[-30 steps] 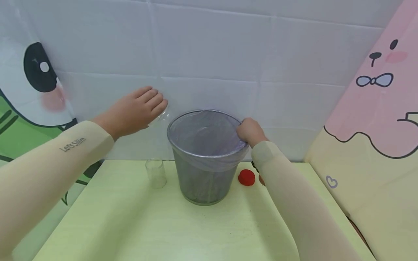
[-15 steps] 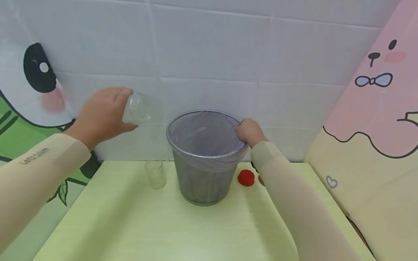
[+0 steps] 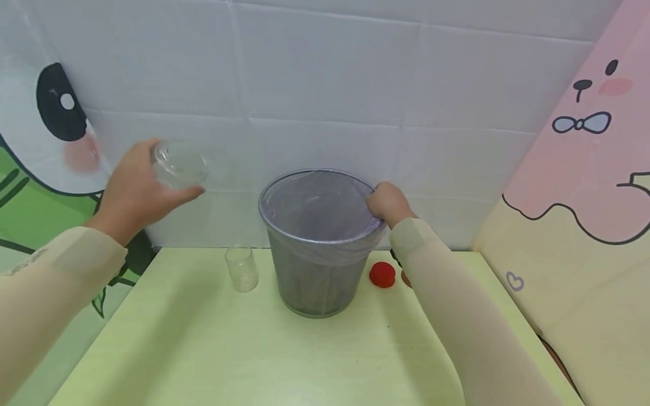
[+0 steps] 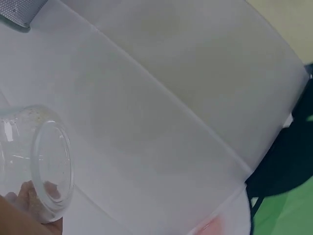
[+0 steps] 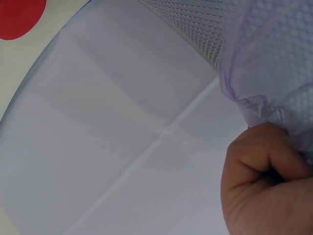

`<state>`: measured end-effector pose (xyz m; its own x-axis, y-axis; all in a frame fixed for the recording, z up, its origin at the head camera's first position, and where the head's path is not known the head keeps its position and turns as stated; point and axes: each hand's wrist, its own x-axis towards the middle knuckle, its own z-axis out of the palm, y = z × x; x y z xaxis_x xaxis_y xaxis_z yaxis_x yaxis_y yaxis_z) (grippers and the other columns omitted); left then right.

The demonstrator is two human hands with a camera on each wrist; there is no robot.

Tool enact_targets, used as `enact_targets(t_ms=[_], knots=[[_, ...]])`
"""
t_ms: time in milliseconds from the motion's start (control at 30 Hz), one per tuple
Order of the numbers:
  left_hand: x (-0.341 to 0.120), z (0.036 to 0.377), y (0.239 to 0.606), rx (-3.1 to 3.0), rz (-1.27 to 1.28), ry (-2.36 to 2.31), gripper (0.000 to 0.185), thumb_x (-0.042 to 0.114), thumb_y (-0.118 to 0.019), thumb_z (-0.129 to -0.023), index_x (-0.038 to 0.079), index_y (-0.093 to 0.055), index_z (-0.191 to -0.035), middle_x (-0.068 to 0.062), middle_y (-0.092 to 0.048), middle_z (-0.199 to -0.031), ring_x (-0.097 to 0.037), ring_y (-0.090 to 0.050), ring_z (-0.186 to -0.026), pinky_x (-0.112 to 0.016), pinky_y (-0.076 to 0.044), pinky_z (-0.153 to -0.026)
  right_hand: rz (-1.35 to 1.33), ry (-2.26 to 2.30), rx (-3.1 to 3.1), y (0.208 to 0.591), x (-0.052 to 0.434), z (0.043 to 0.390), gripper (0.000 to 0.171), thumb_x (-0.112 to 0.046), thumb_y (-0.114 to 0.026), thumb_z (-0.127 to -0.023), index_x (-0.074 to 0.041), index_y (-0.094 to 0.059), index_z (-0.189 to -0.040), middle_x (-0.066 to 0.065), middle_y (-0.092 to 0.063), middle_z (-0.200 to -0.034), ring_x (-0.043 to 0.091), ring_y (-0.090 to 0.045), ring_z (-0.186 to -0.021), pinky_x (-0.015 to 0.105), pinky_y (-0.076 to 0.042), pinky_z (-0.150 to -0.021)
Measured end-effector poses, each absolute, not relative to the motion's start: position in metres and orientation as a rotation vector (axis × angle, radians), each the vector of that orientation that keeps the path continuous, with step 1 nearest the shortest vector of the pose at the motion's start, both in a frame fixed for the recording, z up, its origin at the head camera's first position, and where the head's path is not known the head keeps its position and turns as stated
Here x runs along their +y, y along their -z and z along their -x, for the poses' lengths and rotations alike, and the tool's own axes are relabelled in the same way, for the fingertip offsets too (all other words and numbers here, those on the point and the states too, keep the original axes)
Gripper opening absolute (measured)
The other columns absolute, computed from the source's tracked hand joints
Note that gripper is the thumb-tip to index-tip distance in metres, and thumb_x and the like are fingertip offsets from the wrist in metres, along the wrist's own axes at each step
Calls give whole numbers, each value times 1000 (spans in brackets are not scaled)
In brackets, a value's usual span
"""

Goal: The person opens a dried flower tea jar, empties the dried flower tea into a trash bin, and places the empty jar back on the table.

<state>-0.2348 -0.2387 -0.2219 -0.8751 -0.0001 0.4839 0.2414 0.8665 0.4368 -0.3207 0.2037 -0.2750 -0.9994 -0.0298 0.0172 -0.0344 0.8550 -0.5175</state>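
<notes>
My left hand (image 3: 136, 189) holds a clear glass jar (image 3: 181, 163) up in the air, left of the bin and well apart from it. The left wrist view shows the jar (image 4: 36, 161) lying across the lower left corner, with fingertips visible through the glass and some small specks on it. My right hand (image 3: 390, 204) grips the right rim of a grey mesh trash bin (image 3: 317, 287). Its curled fingers pinch the thin purple bin liner (image 5: 264, 63) folded over that rim. The bin stands upright on the table.
A clear glass cup (image 3: 242, 270) stands on the pale table (image 3: 254, 361) left of the bin. To the bin's right lies a red lid (image 3: 382, 274), beside a brownish round thing (image 3: 406, 279) partly hidden by my right sleeve. A white wall sheet (image 3: 325, 73) hangs behind.
My left hand has moved left, away from the bin's rim, and turned, so the jar that it mostly hid now shows. The right hand and bin stay in place.
</notes>
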Motion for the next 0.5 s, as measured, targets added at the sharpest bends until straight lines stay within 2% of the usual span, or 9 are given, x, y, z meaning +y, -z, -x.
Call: enact_targets(t_ms=[267,367,500], knots=[[-237,223,253,-2456,-18,1046,99,54,-83,-82,7,-28,-149,-19,-39,-144,-43,-44,-125,-62,-48,-90,-62,-843,-3024,274,205,320,28,-9,-41,-96,5,-62,-106,21,-62,-116,31,-54,-95,46,-49,-90],[-239,222,270,-2408,-80,1150,101,53,-82,-83,11,-25,-154,-14,-38,-148,-38,-42,-128,-56,-47,-92,-65,-857,-3028,273,205,319,26,-8,-40,-96,5,-62,-105,20,-62,-115,31,-54,-94,46,-49,-89],[-241,221,296,-2325,-156,1292,99,51,-80,-87,16,-20,-158,-8,-37,-151,-32,-39,-134,-54,-44,-100,-67,-860,-3031,272,205,318,25,-8,-40,-96,4,-62,-103,19,-62,-112,30,-54,-93,45,-49,-87]])
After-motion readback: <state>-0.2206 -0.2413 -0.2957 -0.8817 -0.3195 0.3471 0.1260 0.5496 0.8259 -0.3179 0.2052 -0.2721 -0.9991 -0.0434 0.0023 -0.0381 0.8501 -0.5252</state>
